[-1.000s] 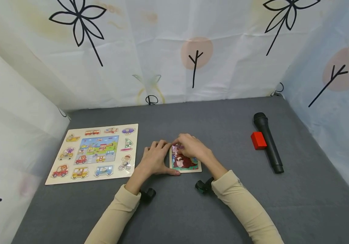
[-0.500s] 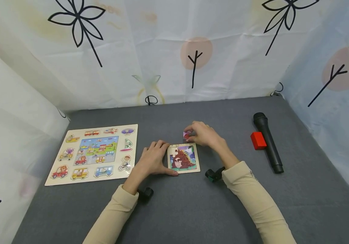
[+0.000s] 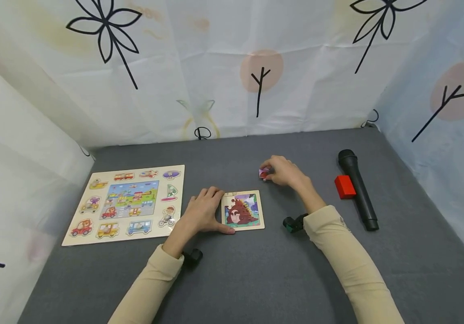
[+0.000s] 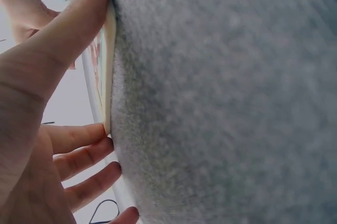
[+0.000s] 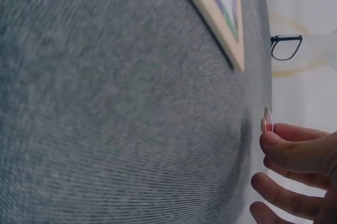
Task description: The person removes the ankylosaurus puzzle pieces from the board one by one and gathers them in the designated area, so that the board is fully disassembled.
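A small wood-framed jigsaw puzzle with a red-brown spiky creature lies flat on the grey table; its upper left corner shows a pale bare patch. My left hand steadies its left side, thumb along the near edge and index fingertip at the far corner. In the left wrist view the thumb and fingertips span the frame's edge. Behind and right of the puzzle, my right hand pinches a small pink and purple puzzle piece. The right wrist view has that piece between thumb and index finger, raised off the table.
To the left lies a large wooden vehicle puzzle board. On the right, a red block sits against a black microphone. White printed cloth walls the table's back and sides.
My right hand has lifted the puzzle piece out of the frame and carried it right and back. The puzzle has shifted slightly left under my left hand.
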`<state>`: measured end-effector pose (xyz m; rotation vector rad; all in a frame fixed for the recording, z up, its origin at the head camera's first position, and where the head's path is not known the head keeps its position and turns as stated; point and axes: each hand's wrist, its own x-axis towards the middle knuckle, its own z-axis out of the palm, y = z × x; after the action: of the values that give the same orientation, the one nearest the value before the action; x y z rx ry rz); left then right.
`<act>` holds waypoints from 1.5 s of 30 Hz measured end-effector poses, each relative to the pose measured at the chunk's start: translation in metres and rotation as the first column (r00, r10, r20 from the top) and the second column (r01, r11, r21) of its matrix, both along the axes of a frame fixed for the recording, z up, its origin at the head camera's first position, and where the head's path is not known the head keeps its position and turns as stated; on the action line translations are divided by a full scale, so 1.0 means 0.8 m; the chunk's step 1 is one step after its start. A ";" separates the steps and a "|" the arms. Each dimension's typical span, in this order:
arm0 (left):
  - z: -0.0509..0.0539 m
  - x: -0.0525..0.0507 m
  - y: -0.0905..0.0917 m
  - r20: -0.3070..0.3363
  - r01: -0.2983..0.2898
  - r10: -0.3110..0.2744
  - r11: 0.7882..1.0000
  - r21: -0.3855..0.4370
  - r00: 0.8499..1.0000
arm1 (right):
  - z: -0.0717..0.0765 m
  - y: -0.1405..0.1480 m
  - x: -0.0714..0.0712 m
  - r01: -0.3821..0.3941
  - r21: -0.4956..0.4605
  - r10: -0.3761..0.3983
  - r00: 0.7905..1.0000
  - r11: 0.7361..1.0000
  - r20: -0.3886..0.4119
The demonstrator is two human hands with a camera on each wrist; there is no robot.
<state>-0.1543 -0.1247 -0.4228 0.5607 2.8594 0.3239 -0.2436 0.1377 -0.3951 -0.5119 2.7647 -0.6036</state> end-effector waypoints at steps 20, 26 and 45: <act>-0.003 -0.001 0.002 0.003 -0.006 0.006 1.000 0.007 1.000 | -0.009 0.004 0.004 -0.006 0.040 0.006 1.000 0.999 -0.001; -0.002 -0.001 0.002 0.005 -0.006 0.006 1.000 -0.002 1.000 | -0.002 -0.002 0.013 0.002 0.051 -0.001 1.000 0.999 -0.028; 0.000 -0.002 0.001 0.006 -0.008 0.008 1.000 -0.005 1.000 | 0.027 -0.048 0.049 -0.142 0.003 0.142 0.988 0.990 -0.061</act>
<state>-0.1555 -0.1237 -0.4230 0.5462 2.8563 0.3187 -0.2044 0.0992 -0.3739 -0.7326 2.7544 -0.5657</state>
